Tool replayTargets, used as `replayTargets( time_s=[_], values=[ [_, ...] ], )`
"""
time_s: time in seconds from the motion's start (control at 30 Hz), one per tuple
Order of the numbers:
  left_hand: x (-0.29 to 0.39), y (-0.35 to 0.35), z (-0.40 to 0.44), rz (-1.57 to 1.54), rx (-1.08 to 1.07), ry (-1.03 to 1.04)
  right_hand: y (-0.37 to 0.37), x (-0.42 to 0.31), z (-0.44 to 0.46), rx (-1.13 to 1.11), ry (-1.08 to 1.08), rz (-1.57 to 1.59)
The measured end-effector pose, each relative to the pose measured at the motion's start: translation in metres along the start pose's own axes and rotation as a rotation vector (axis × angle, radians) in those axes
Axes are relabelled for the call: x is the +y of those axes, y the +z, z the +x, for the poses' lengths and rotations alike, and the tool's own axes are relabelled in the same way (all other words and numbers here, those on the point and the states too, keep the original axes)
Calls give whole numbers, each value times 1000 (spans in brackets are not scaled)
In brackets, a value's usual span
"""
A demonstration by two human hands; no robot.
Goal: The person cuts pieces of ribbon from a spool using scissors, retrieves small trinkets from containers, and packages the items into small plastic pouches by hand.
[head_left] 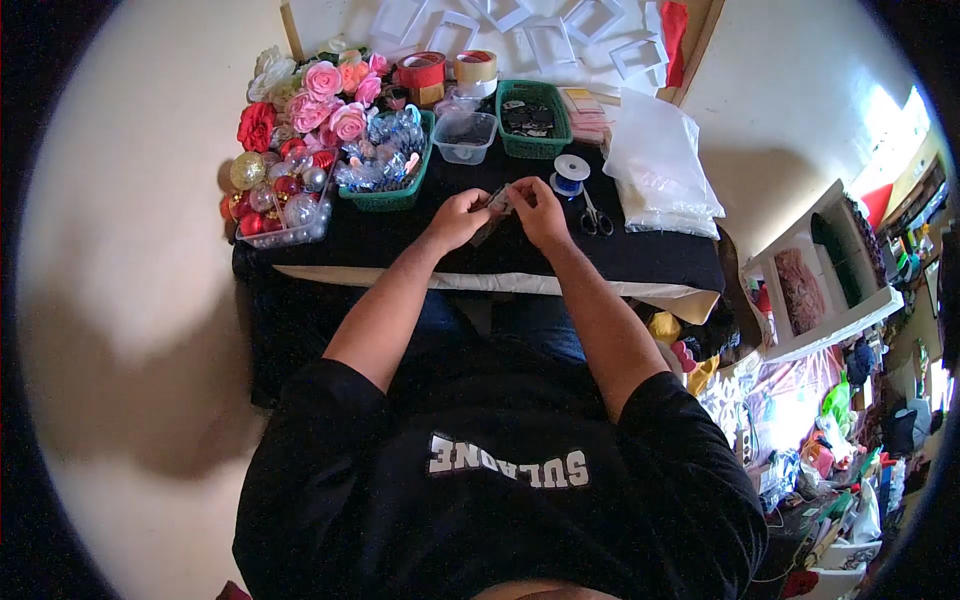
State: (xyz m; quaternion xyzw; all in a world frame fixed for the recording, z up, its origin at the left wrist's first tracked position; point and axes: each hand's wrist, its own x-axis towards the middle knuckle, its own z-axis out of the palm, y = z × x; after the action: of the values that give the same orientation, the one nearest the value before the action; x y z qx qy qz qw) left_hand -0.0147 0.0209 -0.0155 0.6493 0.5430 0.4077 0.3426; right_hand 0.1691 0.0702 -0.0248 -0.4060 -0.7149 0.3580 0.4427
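Note:
Both my hands meet over the black-covered table (400, 240). My left hand (460, 218) is closed on one side of a small clear plastic packet (496, 203). Fingers of my right hand (541, 214) pinch the packet's other edge. What lies inside it is too small to make out. Just beyond my right hand stands a spool (571, 170) with blue thread or ribbon. Black-handled scissors (596, 218) lie to the right of that hand.
Left: baubles in a clear tray (300, 235), artificial roses (322, 80), a green basket (385, 200) of wrapped items. Behind: a clear tub (466, 155), a green basket (555, 150) of dark pieces, tape rolls (421, 70). Plastic bags (660, 150) lie right; white frames (550, 45) at the back.

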Motion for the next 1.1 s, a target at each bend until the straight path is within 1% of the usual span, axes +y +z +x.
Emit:
replayTargets(
  time_s=[0.07, 0.17, 0.27, 0.37, 0.47, 0.53, 0.67, 0.73, 0.83, 0.9, 1.07, 1.1],
  values=[
    [-2, -1, 1, -26, -29, 4, 1, 1, 0, -16, -6, -4],
    [7, -2, -3, -77, -5, -30, 0, -2, -1, -12, 36, 11],
    [1, -2, 0, -127, -2, -4, 0, 6, 2, 28, 44, 21],
    [1, -1, 1, -158, -23, -35, -2, -1, 0, -6, 87, -16],
    [-2, -2, 3, -147, -42, -6, -3, 0, 0, -12, 107, -22],
    [1, -3, 1, -131, -43, -25, -3, 2, -1, -6, 24, -40],
    [-10, -2, 7, -151, -36, -43, -2, 6, 1, 4, -41, -34],
    [0, -4, 3, -145, -24, -43, -2, 6, 1, 12, 51, 142],
    [6, -4, 0, -149, -4, -52, -8, 7, 0, -29, 69, 233],
    [8, -6, 0, -159, 6, -62, -8, 7, -1, -54, 60, 239],
    [6, -8, 0, -221, -63, -58, -6, 7, -3, -108, 51, 255],
    [7, -8, 0, -221, -63, -58, -6, 5, -3, -133, 53, 320]
  ],
)
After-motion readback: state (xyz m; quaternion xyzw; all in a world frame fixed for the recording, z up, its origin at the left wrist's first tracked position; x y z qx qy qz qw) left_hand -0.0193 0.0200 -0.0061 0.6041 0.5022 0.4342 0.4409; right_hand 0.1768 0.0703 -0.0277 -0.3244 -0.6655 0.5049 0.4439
